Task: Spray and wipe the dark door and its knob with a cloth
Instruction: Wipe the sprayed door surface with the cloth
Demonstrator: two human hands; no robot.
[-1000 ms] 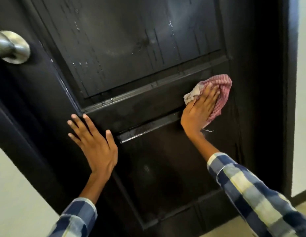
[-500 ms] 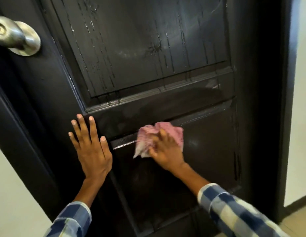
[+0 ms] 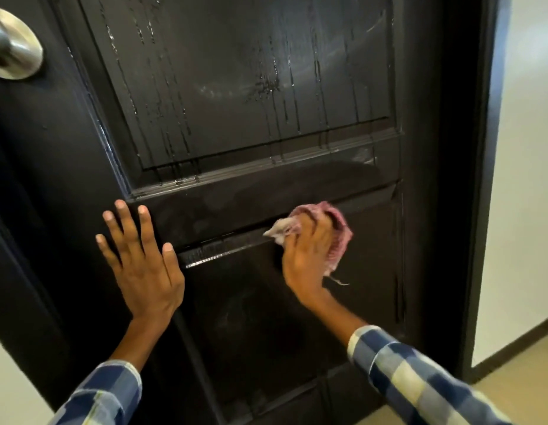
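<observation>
On the dark door (image 3: 236, 87), right hand (image 3: 306, 259) gripping pink cloth (image 3: 334, 228), fingers curled round it, pressing it at lower panel's top edge, left hand (image 3: 141, 265) lying flat, fingers spread wide, knob (image 3: 12, 47) sitting upper left, spray streaks running down upper panel.

One dark door (image 3: 242, 87) with two recessed panels; one metal knob (image 3: 13, 47); one pink checked cloth (image 3: 335, 231); two hands, left hand (image 3: 144, 265) and right hand (image 3: 306, 259); two blue plaid sleeves (image 3: 420, 381).
</observation>
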